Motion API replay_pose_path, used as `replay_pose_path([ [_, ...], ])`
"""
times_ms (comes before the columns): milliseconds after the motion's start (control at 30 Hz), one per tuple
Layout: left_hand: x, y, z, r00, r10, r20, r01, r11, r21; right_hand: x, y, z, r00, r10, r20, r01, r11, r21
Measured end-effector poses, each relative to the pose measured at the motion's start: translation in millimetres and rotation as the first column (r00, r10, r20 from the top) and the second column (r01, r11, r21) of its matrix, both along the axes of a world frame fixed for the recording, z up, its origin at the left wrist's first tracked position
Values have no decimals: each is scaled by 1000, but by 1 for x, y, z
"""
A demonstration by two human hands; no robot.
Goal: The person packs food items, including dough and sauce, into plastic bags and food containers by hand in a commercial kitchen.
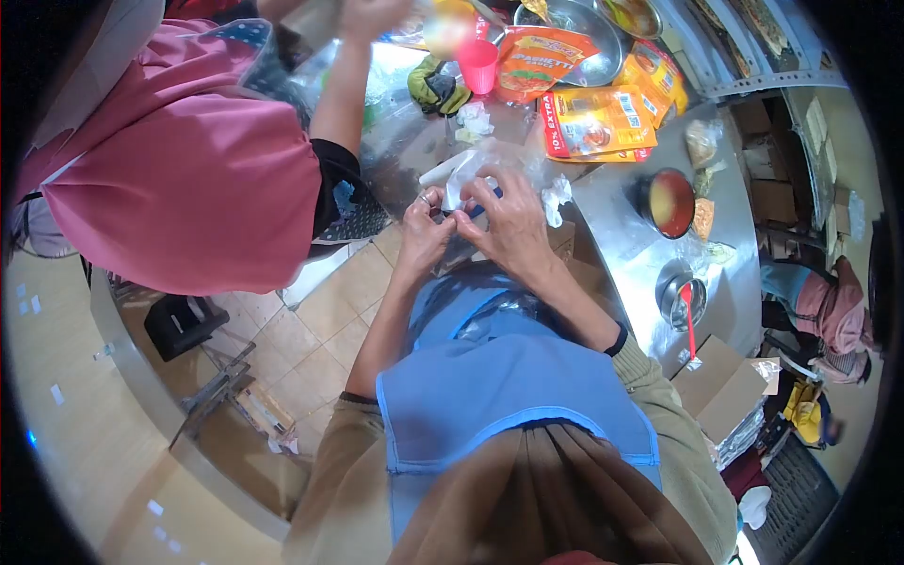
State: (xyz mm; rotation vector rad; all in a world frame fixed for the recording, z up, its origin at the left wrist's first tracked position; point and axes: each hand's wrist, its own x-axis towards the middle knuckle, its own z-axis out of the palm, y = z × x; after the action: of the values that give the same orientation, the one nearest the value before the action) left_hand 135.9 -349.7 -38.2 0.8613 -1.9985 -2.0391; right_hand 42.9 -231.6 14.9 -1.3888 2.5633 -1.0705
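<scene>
left hand (427, 232) and right hand (514, 224) pinch a thin white plastic sheet (453, 194); light, even tension probably prevents tearing.

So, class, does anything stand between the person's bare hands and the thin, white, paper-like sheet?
Nothing visible does: the fingertips of the left hand and right hand are at the near end of the white sheet; crumpled clear plastic lies beyond it.

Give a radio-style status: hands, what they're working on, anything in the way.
Left hand and right hand close together at white strip. Exact grip unclear. Pink cup beyond, not in the way.
</scene>
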Motion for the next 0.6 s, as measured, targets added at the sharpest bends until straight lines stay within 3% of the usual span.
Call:
replay_pose_path([
  [133, 4, -1, -5, 999, 15, -33, -12, 996, 84, 1, 1, -4, 1000, 8, 3, -8, 1000, -19],
  [333, 7, -3, -3, 998, -67, 9, 67, 997, -29, -2, 5, -9, 999, 22, 26, -20, 998, -61],
  [433, 7, 1, -2, 999, -26, -39, 29, 998, 60, -6, 7, -13, 997, 62, 42, -59, 995, -83],
  [600, 9, 1, -7, 998, -25, -56, 25, 1000, 0, -6, 8, -13, 996, 55, 66, -50, 996, -77],
])
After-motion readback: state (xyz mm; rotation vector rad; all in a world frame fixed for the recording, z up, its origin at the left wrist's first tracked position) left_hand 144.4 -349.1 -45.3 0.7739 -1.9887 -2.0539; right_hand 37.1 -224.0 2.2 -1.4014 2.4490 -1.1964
